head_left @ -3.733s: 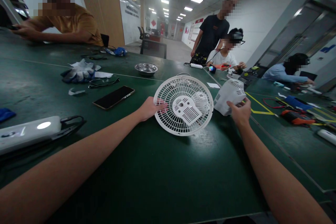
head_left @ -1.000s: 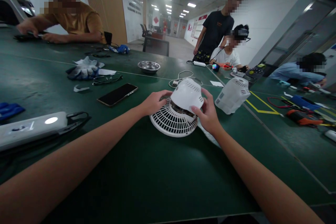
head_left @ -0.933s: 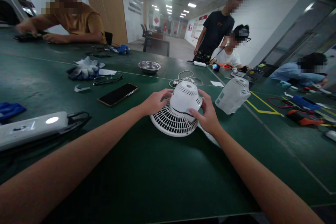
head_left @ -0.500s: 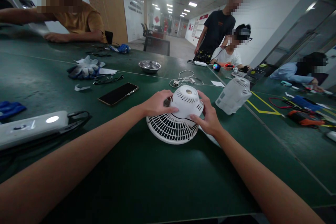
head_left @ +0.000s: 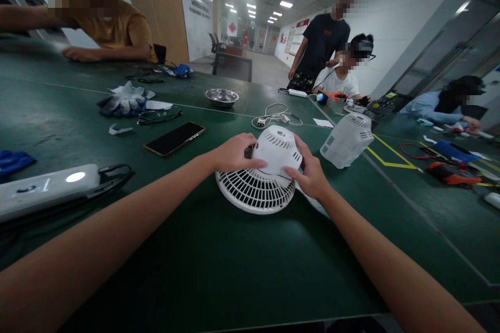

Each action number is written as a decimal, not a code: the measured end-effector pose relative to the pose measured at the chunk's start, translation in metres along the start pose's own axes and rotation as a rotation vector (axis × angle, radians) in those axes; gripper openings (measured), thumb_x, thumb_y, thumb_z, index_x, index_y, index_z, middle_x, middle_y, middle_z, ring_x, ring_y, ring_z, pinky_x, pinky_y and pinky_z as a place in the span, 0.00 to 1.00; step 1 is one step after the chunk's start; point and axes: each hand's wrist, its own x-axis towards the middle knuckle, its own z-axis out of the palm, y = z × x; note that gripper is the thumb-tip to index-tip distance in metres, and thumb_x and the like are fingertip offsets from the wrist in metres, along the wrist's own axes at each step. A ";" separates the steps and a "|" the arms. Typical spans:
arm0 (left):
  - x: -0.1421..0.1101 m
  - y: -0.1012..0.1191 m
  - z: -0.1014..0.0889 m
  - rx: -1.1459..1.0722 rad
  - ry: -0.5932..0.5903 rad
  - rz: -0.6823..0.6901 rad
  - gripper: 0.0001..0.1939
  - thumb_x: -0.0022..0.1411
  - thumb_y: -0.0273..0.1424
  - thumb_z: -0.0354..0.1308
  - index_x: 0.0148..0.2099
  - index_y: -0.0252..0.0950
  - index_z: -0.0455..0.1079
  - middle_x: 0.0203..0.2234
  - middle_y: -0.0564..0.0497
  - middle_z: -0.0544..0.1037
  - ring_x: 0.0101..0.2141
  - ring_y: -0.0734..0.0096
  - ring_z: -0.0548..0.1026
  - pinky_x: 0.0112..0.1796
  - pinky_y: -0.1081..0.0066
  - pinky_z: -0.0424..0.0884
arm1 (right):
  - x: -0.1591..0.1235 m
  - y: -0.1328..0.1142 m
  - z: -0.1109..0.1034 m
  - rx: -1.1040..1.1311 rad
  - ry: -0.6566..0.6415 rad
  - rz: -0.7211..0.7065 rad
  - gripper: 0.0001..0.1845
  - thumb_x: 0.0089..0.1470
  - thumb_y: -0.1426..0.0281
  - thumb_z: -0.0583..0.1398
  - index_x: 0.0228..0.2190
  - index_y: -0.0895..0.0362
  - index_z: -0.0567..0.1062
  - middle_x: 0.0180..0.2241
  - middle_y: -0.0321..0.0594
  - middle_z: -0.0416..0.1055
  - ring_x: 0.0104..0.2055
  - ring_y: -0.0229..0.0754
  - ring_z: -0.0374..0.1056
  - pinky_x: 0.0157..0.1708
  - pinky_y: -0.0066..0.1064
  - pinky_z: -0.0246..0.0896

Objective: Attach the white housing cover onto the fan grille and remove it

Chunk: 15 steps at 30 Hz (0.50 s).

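Note:
A white vented fan motor housing (head_left: pixel 276 152) sits over a round white fan grille (head_left: pixel 253 193) on the green table. My left hand (head_left: pixel 239 152) grips the housing's left side, thumb across its front. From the right, my right hand (head_left: pixel 309 167) wraps round the other side with its thumb on the lower front. Both hands are closed on the same housing. Beneath my right hand, part of a pale flat piece (head_left: pixel 312 200) shows; most of it is hidden. To the right stands a translucent white plastic casing (head_left: pixel 347 140) with slots at its top.
On the left lie a black phone (head_left: pixel 175 139), gloves (head_left: pixel 124 101) and a white power unit (head_left: pixel 50 191) with a cable. A metal bowl (head_left: pixel 221 97) and a coiled white cable (head_left: pixel 277 117) are behind the housing. An orange multimeter (head_left: pixel 453 173) lies right. Several people are around the table.
Both hands keep nearly the same grip on the housing. The view has shifted very slightly. The standing person's hand at the back has risen a little.

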 end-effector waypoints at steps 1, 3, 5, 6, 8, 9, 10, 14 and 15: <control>0.000 0.001 -0.001 0.030 -0.022 0.003 0.27 0.58 0.53 0.68 0.48 0.35 0.79 0.46 0.39 0.80 0.45 0.51 0.76 0.46 0.58 0.70 | 0.000 0.001 -0.001 -0.003 -0.009 -0.020 0.47 0.57 0.51 0.66 0.72 0.43 0.57 0.68 0.43 0.67 0.60 0.64 0.72 0.60 0.64 0.69; 0.001 0.002 -0.003 0.082 -0.068 0.012 0.30 0.57 0.55 0.67 0.49 0.34 0.77 0.46 0.39 0.80 0.44 0.51 0.76 0.46 0.56 0.70 | 0.001 0.003 -0.002 -0.007 -0.024 -0.053 0.48 0.58 0.50 0.65 0.73 0.44 0.56 0.70 0.43 0.64 0.62 0.65 0.70 0.61 0.65 0.67; 0.002 0.003 -0.004 0.105 -0.095 0.021 0.32 0.57 0.55 0.66 0.51 0.33 0.77 0.48 0.38 0.79 0.45 0.51 0.76 0.47 0.55 0.71 | 0.001 0.004 -0.002 -0.009 -0.041 -0.065 0.49 0.58 0.50 0.66 0.74 0.43 0.54 0.70 0.43 0.63 0.61 0.65 0.71 0.61 0.65 0.67; 0.002 0.003 -0.004 0.106 -0.101 0.023 0.33 0.57 0.55 0.66 0.53 0.33 0.76 0.49 0.37 0.79 0.46 0.51 0.76 0.47 0.55 0.71 | 0.001 0.003 -0.002 -0.012 -0.050 -0.060 0.50 0.58 0.51 0.66 0.74 0.42 0.53 0.70 0.43 0.63 0.61 0.65 0.71 0.61 0.66 0.67; 0.001 0.003 -0.004 0.108 -0.112 0.025 0.34 0.57 0.54 0.66 0.56 0.34 0.76 0.50 0.38 0.79 0.48 0.50 0.76 0.48 0.54 0.71 | 0.001 0.002 -0.002 -0.021 -0.058 -0.051 0.53 0.56 0.51 0.68 0.74 0.42 0.52 0.71 0.43 0.63 0.63 0.67 0.70 0.62 0.68 0.65; 0.001 0.003 -0.003 0.112 -0.115 0.026 0.34 0.57 0.54 0.66 0.57 0.35 0.75 0.51 0.38 0.79 0.49 0.48 0.76 0.49 0.53 0.71 | 0.001 0.001 -0.002 -0.027 -0.059 -0.047 0.55 0.55 0.51 0.69 0.74 0.42 0.51 0.71 0.43 0.62 0.65 0.68 0.68 0.64 0.68 0.63; 0.001 0.003 -0.002 0.117 -0.116 0.028 0.35 0.56 0.53 0.66 0.58 0.36 0.75 0.51 0.38 0.79 0.50 0.47 0.76 0.50 0.52 0.71 | 0.001 0.000 -0.002 -0.033 -0.057 -0.046 0.56 0.54 0.52 0.70 0.74 0.41 0.51 0.72 0.43 0.61 0.66 0.68 0.66 0.65 0.69 0.61; 0.001 0.004 -0.002 0.138 -0.124 0.050 0.36 0.58 0.54 0.66 0.60 0.35 0.74 0.53 0.37 0.78 0.52 0.45 0.76 0.51 0.50 0.71 | 0.001 -0.001 -0.001 -0.045 -0.045 -0.054 0.57 0.53 0.53 0.71 0.75 0.41 0.50 0.72 0.43 0.60 0.68 0.68 0.64 0.66 0.69 0.59; 0.001 0.004 -0.002 0.141 -0.128 0.059 0.36 0.58 0.54 0.66 0.60 0.34 0.74 0.54 0.37 0.77 0.52 0.45 0.76 0.51 0.51 0.71 | 0.001 -0.001 0.000 -0.048 -0.042 -0.055 0.57 0.53 0.53 0.72 0.75 0.41 0.50 0.72 0.44 0.60 0.68 0.68 0.64 0.66 0.69 0.59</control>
